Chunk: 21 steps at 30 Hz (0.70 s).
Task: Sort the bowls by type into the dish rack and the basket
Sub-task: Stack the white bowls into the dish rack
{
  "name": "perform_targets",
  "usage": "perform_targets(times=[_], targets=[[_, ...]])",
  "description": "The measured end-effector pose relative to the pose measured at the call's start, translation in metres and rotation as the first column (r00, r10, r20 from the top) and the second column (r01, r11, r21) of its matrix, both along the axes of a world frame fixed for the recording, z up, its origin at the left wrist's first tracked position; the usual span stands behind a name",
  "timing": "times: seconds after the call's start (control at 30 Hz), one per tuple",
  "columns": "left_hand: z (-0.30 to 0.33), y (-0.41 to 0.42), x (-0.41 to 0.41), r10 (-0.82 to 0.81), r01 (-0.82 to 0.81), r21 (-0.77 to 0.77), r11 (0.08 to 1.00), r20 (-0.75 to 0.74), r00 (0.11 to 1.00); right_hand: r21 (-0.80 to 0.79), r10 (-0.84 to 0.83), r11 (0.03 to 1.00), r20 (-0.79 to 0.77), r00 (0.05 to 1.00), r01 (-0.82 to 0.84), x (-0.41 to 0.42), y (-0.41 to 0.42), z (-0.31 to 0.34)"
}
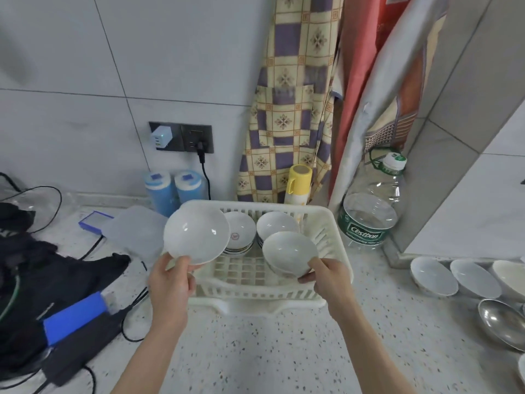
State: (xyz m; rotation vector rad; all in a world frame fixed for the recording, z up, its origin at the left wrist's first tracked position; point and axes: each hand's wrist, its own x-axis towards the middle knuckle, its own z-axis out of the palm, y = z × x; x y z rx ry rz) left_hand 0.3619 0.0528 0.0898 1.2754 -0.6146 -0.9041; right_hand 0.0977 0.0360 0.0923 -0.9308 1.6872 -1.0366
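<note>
A white plastic basket (336,231) stands on the counter in the middle. My left hand (170,280) pinches the near rim of a wide white bowl (196,234), tilted up over the basket's left edge. My right hand (329,275) grips a deeper white bowl (289,251) over the basket's right half. Inside the basket at the back sit a stack of bowls with a red emblem (240,233) and a stack of plain white bowls (277,223). At the right edge several white bowls (433,275) stand in a row, with a metal bowl (500,322) in front of them.
A large clear water bottle (369,211) stands right of the basket, a yellow-capped can (297,184) and two blue canisters (173,191) behind it. Dark cloth, cables and a blue box (74,317) fill the left counter. Hanging aprons drape down the wall.
</note>
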Motion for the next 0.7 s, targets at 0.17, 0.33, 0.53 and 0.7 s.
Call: perform_targets(times=[0.17,0.33,0.53,0.7], targets=[[-0.005,-0.021,0.020,0.007,-0.006,0.010,1.000,-0.043,0.999,0.174,0.078,0.982,-0.020,0.997,-0.073,0.019,-0.018,-0.002],[-0.009,-0.042,0.015,0.022,-0.021,0.021,1.000,-0.082,0.996,0.281,0.134,0.950,0.013,0.991,-0.133,0.035,-0.033,-0.005],[-0.020,-0.060,0.003,-0.001,0.005,0.030,1.000,-0.126,0.992,0.370,0.175,0.918,-0.060,0.983,-0.141,0.043,-0.051,-0.003],[-0.024,-0.067,-0.004,-0.045,0.049,0.029,0.998,-0.129,0.991,0.430,0.241,0.883,-0.076,0.968,-0.186,0.049,-0.061,-0.002]])
